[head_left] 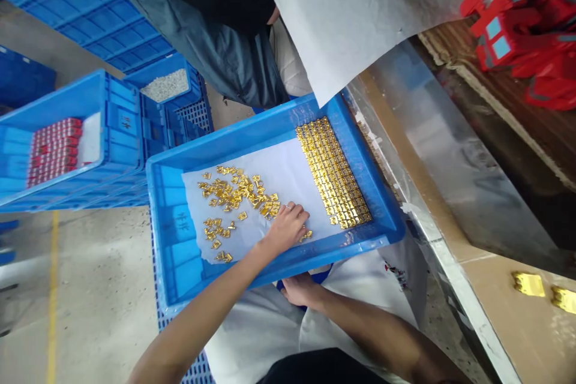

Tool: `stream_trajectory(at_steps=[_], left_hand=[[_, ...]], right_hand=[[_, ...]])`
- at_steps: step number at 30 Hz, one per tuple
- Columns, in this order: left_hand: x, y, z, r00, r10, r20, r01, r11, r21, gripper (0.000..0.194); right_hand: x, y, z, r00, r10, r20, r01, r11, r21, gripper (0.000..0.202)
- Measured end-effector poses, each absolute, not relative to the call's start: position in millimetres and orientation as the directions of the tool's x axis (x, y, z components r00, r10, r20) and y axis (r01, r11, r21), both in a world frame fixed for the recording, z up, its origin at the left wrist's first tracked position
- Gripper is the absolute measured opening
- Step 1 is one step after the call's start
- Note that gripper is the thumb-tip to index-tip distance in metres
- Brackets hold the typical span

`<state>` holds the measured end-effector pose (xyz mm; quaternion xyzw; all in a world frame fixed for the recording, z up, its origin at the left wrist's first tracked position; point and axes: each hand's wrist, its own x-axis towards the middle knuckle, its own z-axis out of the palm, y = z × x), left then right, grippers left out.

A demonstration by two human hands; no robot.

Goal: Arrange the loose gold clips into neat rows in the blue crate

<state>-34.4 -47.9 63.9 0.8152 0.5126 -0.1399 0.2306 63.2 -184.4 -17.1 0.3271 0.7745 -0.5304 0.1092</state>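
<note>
My left hand reaches over the near wall of a blue plastic bin, its fingers curled down onto a white paper sheet. Gold pieces peek out beside its fingertips; whether the fingers pinch one is hidden. Left of that hand, small shiny gold pieces lie loosely scattered on the sheet. Toward the bin's right end, similar pieces stand in a tight block of rows. Below the bin's near edge, by my lap, is my right hand, its fingers mostly hidden.
Blue crates stand at the left, one holding red pieces, another whitish bits. A person's grey trouser leg is across the bin. On the right, a workbench carries gold pieces, red plastic parts and overhanging paper.
</note>
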Motion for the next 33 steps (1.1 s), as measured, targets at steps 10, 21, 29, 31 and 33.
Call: stream_trajectory(at_steps=[10,21,29,31,33], left_hand=[[-31.5,-66.8,40.8,0.599,0.664,-0.448,0.799,-0.531,0.282,0.023],[9.0,-43.7,36.0,0.721,0.565,-0.401,0.689,-0.651,0.320,0.022],[20.1,-41.6,28.0,0.699,0.624,-0.349,0.713,-0.646,0.273,0.017],[20.9,-42.1,26.6,0.677,0.658,-0.328,0.734,-0.631,0.251,0.014],[21.3,-42.6,24.8,0.662,0.683,-0.307,0.749,-0.620,0.235,0.010]], right_hand=[[60.0,-187.4,-20.0,-0.766,0.391,-0.511,0.624,0.261,-0.736,0.046],[58.1,-192.0,-23.4,-0.780,0.398,-0.483,0.615,0.342,-0.710,0.043],[55.3,-194.8,-26.5,-0.773,0.478,-0.416,0.606,0.366,-0.706,0.043],[54.8,-195.7,-27.3,-0.773,0.495,-0.397,0.602,0.378,-0.703,0.043],[54.7,-197.0,-28.2,-0.774,0.510,-0.374,0.596,0.391,-0.701,0.040]])
